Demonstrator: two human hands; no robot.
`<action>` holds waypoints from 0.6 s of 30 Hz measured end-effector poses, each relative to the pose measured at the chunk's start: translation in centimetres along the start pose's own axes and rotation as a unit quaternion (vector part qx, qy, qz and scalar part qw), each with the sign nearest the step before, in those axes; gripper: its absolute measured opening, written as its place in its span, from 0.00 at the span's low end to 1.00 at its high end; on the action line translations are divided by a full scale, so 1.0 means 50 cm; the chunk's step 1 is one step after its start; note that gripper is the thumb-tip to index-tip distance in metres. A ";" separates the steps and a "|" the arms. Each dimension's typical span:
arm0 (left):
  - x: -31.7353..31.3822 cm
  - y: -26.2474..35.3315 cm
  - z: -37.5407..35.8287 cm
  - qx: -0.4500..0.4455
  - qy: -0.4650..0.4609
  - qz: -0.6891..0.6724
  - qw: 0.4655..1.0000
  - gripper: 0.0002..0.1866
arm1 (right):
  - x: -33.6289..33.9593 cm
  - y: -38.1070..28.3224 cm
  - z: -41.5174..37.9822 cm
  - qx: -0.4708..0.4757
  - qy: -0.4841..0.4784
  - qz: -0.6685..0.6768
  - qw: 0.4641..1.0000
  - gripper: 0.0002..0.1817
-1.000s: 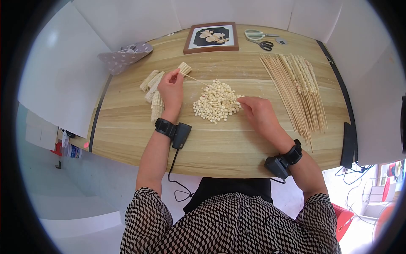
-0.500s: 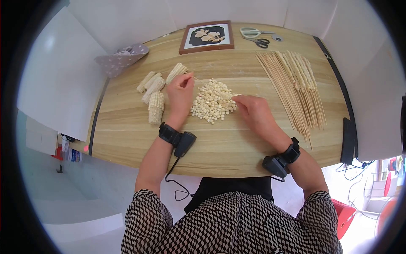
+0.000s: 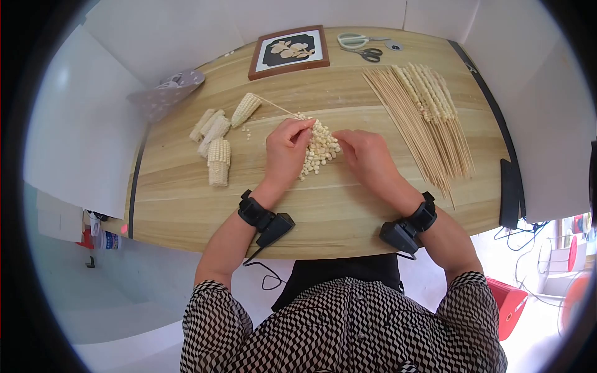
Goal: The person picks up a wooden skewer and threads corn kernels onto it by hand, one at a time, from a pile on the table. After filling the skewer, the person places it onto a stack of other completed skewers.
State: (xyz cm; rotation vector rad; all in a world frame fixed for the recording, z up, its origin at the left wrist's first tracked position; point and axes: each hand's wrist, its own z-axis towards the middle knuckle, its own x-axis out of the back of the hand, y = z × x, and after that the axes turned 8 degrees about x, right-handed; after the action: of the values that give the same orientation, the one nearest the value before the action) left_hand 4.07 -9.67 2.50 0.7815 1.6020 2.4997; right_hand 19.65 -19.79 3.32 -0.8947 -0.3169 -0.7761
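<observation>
My left hand [image 3: 289,149] pinches a thin wooden stick [image 3: 275,105], which points up and left toward a corn cob [image 3: 246,110]. Beneath and between my hands lies a pile of loose pale corn kernels [image 3: 322,149]. My right hand [image 3: 364,155] is closed in a pinch at the pile's right edge, its fingertips near those of my left hand. Whatever its fingers hold is too small to make out. Both wrists wear black straps with dark boxes.
Several corn cobs [image 3: 219,155] lie at left. Bare sticks [image 3: 407,124] and sticks threaded with kernels [image 3: 429,93] lie at right. At the back are a framed picture [image 3: 289,52], green-handled scissors [image 3: 353,41], black scissors [image 3: 371,55] and a patterned cloth item [image 3: 166,93].
My left hand has moved right, over the kernel pile and close to my right hand, bringing the stick along. The camera view has shifted slightly.
</observation>
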 end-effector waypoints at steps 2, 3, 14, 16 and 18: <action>0.002 0.000 0.000 -0.001 -0.002 0.011 1.000 0.11 | 0.000 0.001 0.000 -0.003 -0.001 0.002 1.000 0.09; 0.003 0.000 0.001 -0.003 -0.004 0.023 1.000 0.11 | -0.001 0.001 0.000 -0.005 -0.001 0.001 1.000 0.09; 0.119 -0.048 0.061 -0.038 0.130 0.168 0.977 0.10 | 0.000 0.007 0.002 -0.017 0.017 0.007 1.000 0.08; 0.135 -0.058 0.064 0.039 0.035 0.206 0.977 0.08 | 0.002 0.006 0.003 -0.023 0.009 -0.002 1.000 0.08; 0.139 -0.048 0.059 0.055 0.000 0.196 0.979 0.08 | 0.004 0.006 0.005 -0.021 0.006 -0.008 1.000 0.08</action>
State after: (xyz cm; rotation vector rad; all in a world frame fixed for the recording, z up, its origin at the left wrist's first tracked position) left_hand -1.13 -3.88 3.98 1.2200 1.7457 2.6765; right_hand 20.02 -19.57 3.42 -0.9269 -0.2986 -0.8044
